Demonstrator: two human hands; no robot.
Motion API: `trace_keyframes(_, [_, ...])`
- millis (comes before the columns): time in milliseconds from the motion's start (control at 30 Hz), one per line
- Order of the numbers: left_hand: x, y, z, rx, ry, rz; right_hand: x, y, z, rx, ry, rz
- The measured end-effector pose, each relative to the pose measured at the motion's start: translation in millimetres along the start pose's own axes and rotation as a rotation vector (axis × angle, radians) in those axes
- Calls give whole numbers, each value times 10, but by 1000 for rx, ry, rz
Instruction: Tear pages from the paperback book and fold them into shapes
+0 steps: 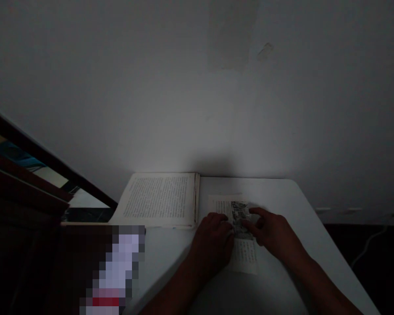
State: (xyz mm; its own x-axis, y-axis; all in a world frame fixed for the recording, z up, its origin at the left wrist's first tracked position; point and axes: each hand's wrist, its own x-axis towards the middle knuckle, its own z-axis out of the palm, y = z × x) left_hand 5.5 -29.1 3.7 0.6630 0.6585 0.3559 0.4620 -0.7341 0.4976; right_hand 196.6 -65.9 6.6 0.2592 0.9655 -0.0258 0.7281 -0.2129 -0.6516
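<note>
While the left hand [213,239], curled, grip unclear, apparently steadied the page [245,250] on the counter [282,192], the right hand [269,230] was at the page's right edge, thumb and finger apart; the book [159,199] lay far left, probably leaving room.

It's dim in here: a grey-white wall [151,109] rises beyond the grip [269,229], with a darker patch [231,35] high up, and the white table [282,192] beneath the grip ends against it. Left of the grip I see a dark slanting rail [52,162] and reddish-brown furniture [19,188]; to the right, a pale cable [367,243] crosses deep shadow.
</note>
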Motion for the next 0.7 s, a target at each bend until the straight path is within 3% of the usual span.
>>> trace_keyframes(167, [-11,13,20,52,-46,4,55,27,-76,-153,-2,-72])
trace_keyframes(433, [64,67,91,94,-94,62,94,100,-138,-172,-54,-167])
trace_keyframes(700, [135,89,194,120,-130,154,-36,260,-188,-21,-10,-578])
